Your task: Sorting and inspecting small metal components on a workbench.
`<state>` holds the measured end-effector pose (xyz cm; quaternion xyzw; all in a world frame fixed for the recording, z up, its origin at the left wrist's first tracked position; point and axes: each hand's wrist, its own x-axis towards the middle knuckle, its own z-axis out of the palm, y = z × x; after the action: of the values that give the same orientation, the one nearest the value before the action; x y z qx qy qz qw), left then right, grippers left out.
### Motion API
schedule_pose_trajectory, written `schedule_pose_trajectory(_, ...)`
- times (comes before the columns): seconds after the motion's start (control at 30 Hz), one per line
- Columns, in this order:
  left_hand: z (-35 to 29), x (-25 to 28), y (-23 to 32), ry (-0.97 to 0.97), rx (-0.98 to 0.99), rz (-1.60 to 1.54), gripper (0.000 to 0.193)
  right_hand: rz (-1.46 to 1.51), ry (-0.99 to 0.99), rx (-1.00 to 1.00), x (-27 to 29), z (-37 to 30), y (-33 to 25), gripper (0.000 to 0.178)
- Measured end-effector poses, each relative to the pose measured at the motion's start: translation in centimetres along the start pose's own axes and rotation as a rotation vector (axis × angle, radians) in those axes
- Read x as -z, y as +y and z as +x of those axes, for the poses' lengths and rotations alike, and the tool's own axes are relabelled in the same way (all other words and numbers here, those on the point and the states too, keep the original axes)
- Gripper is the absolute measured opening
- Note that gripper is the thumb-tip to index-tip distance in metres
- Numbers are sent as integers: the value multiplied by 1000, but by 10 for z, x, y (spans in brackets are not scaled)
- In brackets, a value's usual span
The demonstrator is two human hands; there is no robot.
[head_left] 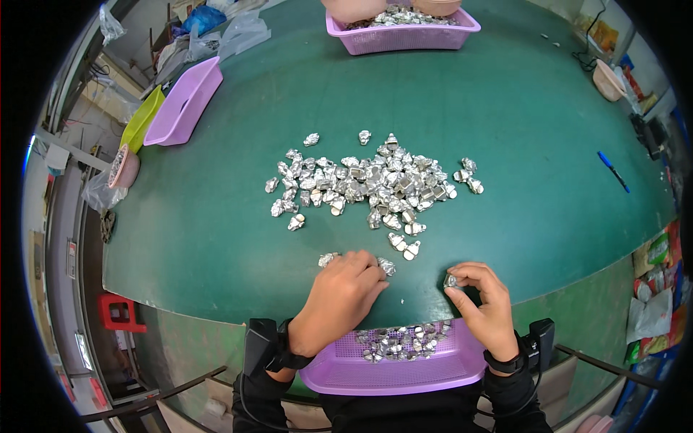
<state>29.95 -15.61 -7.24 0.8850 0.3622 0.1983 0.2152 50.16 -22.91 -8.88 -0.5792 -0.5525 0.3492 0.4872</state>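
Observation:
My left hand (342,292) is low over the green table, its fingers curled down and their tips partly hidden. One small silver metal part (328,259) lies by its left side, and another silver part (387,267) shows at the right of its fingers. What the fingers close on is hidden. Near the table's front edge, my right hand (484,303) pinches a small shiny metal part (450,281) between thumb and fingertips. Farther back a loose heap of silver metal parts (390,180) is spread on the tabletop. Below the edge, a purple basket (390,377) at my lap holds several such parts.
At the far side stands a purple basket (404,43) with metal parts and bowls in it. On the left are an empty purple basket (186,105), a yellow-green tray (142,119) and a pink bowl (125,167). A blue pen (613,172) lies on the right.

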Motion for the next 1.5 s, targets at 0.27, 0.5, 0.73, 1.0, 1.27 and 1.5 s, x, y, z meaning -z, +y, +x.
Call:
schedule_pose_trajectory(0.27, 6, 5, 5, 99, 7, 16, 22, -3, -42, -12, 1, 0, -1, 24)
schedule_pose_trajectory(0.5, -3, 3, 12, 21, 210, -414, 21, 438, 33, -179, -5, -5, -7, 24)
schedule_pose_trajectory(0.73, -15, 5, 23, 33, 105, -924, 24, 289, -136, 161, -11, -8, -33, 24)
schedule_pose_trajectory(1.0, -17, 1, 26, 91, 107, -1052, 23, 195, -119, 277, -11, -8, -41, 23)
schedule_pose_trajectory(1.27, -20, -2, 27, 108, 101, -1156, 22, 180, -119, 300, -11, -8, -43, 22)
schedule_pose_trajectory(1.5, -23, -2, 32, 89, 224, -1308, 28, 337, -176, 39, -11, -11, -41, 25)
